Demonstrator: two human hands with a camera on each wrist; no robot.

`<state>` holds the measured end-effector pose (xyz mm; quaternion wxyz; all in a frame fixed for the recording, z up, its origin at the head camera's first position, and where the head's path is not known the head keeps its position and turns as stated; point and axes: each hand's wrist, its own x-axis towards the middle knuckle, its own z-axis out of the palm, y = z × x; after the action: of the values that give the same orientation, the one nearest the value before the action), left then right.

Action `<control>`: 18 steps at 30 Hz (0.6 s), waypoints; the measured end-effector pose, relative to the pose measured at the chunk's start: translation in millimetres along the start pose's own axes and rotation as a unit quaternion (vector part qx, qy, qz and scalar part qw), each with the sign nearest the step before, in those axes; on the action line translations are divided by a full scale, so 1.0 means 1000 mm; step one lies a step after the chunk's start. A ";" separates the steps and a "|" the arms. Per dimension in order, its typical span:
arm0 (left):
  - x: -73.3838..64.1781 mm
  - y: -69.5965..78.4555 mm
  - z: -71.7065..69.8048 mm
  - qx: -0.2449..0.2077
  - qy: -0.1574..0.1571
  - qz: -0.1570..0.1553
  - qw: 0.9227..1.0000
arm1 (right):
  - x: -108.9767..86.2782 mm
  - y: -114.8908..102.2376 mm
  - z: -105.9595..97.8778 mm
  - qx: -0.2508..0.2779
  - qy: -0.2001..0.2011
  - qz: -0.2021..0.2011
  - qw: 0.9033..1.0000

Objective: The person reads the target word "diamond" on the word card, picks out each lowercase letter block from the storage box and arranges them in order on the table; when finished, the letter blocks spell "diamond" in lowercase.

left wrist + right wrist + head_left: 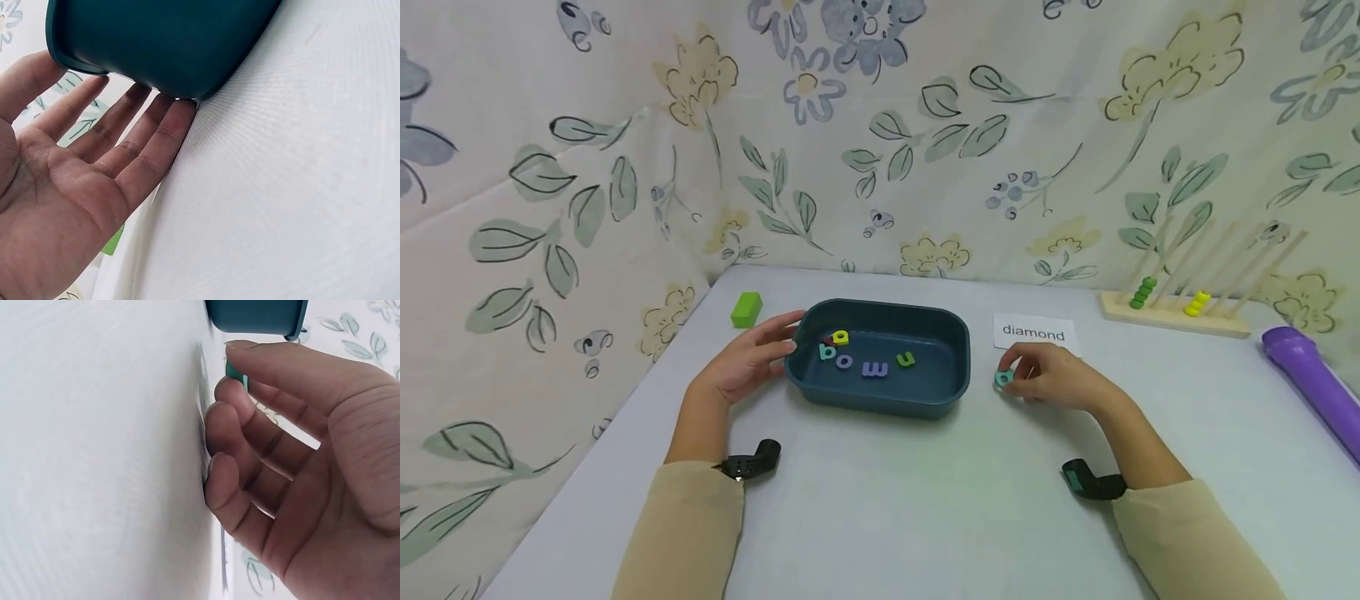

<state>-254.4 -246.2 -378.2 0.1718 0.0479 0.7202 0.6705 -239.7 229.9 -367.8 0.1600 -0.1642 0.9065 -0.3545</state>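
Note:
My right hand (1048, 375) pinches a small teal letter (1003, 379) between thumb and fingers, low over the white table. Only an edge of this teal letter (235, 372) shows in the right wrist view. Just behind the hand lies a white card (1033, 330) printed "diamond", partly covered by it. My left hand (756, 354) touches the left end of a dark teal tray (880, 404), thumb at the rim and nearly straight fingers against the outer wall. Several plastic letters lie inside, among them a yellow one (840, 337), a purple "m" (875, 369) and a green one (906, 359).
A green block (747, 309) sits behind my left hand. At the back right stands a wooden peg rack (1176, 315) with green and yellow beads. A purple rod-shaped thing (1311, 387) lies at the right edge. Floral cloth (925, 167) hangs behind the table.

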 end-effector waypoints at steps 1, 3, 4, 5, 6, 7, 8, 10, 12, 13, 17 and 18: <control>0.000 0.000 0.000 0.001 0.000 0.000 1.000 | 0.000 0.000 0.001 -0.002 0.000 0.001 1.000; 0.000 0.000 0.000 0.002 -0.001 0.000 1.000 | 0.000 0.001 0.002 -0.006 0.001 0.001 1.000; 0.000 0.000 0.001 0.001 -0.002 -0.001 1.000 | 0.001 0.002 0.002 -0.009 0.001 0.000 1.000; 0.000 0.000 0.001 0.001 -0.003 0.000 1.000 | 0.001 0.002 0.003 -0.010 0.002 -0.002 1.000; 0.000 0.000 0.001 0.001 -0.003 0.001 1.000 | 0.001 0.002 0.003 -0.013 0.002 -0.004 1.000; 0.000 0.000 0.001 0.001 -0.004 0.001 1.000 | 0.001 0.002 0.003 -0.015 0.003 -0.005 1.000; 0.000 0.000 0.001 0.003 -0.004 0.002 1.000 | 0.001 0.002 0.003 -0.018 0.003 -0.005 1.000; 0.001 0.000 0.001 0.003 -0.005 0.003 1.000 | 0.001 0.002 0.003 -0.021 0.004 -0.006 1.000; 0.001 0.000 0.000 0.004 -0.005 0.003 1.000 | 0.001 0.002 0.003 -0.026 0.005 -0.005 1.000; 0.001 0.000 0.000 0.005 -0.004 0.003 1.000 | 0.001 0.001 0.004 -0.029 0.007 -0.005 1.000; 0.000 -0.001 0.001 0.005 -0.002 0.002 1.000 | 0.001 -0.001 0.004 -0.037 0.010 -0.002 0.999; 0.000 -0.001 0.001 0.006 -0.002 0.003 1.000 | 0.001 -0.001 0.004 -0.037 0.010 -0.001 0.999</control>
<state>-254.4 -245.7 -379.3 0.1712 0.0522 0.7234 0.6668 -238.9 226.1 -370.1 0.1446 -0.1674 0.9204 -0.3223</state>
